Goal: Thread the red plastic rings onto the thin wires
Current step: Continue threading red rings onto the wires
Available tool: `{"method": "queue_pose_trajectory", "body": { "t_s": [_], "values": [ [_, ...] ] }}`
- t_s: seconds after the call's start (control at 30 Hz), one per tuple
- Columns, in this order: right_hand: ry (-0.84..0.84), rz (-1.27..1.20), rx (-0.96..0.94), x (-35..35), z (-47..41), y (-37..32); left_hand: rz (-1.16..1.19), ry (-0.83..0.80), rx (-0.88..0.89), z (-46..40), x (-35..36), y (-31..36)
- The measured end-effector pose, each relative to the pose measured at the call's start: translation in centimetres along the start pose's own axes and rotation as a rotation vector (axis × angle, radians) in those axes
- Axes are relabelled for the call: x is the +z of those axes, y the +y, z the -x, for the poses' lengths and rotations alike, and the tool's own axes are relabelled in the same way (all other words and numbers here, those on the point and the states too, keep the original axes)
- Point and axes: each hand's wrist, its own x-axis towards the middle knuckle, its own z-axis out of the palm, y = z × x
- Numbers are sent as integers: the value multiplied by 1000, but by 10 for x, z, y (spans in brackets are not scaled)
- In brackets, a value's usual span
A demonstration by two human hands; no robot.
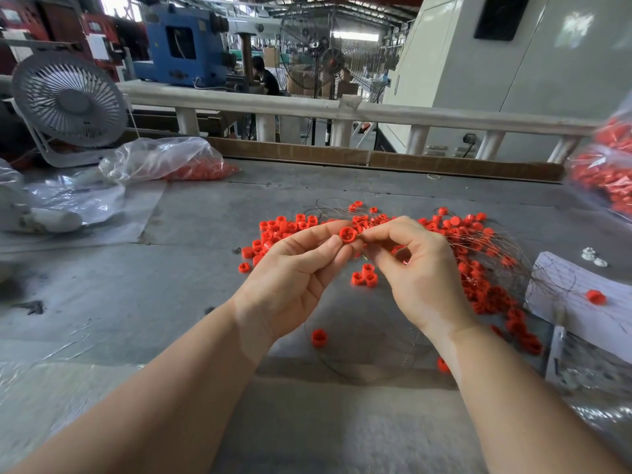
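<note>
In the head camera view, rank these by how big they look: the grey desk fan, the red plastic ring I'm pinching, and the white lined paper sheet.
1. Grey desk fan
2. White lined paper sheet, partly cut off by the frame edge, so its lead over nothing else is sure
3. Red plastic ring pinched in the left hand

One red plastic ring (347, 234) is held above the tabletop (191, 275), its open face turned toward the camera so that a cross-shaped inner web can be seen. A scattered heap of red rings (455, 241) is spread flat across the tabletop behind and to the right of it, with a few strays (364, 275) lying nearer. Thin wires (496, 248) are fanned over the heap's right side, and one appears to be coiled in a loop (362, 367) in front.
</note>
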Motion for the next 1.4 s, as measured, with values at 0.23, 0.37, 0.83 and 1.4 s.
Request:
{"method": "queue_pose_trajectory", "body": {
  "t_s": [0.23,0.37,0.83,1.4],
  "values": [
    [24,-180,98,0,0,-2,31,4,3,-1,1,0],
    [29,-18,33,2,0,1,46,-19,-20,0,1,0],
    [61,28,-57,1,1,3,114,3,-34,0,4,2],
    [-7,75,-74,4,3,3,140,-9,-22,0,2,3]
  ]
}}
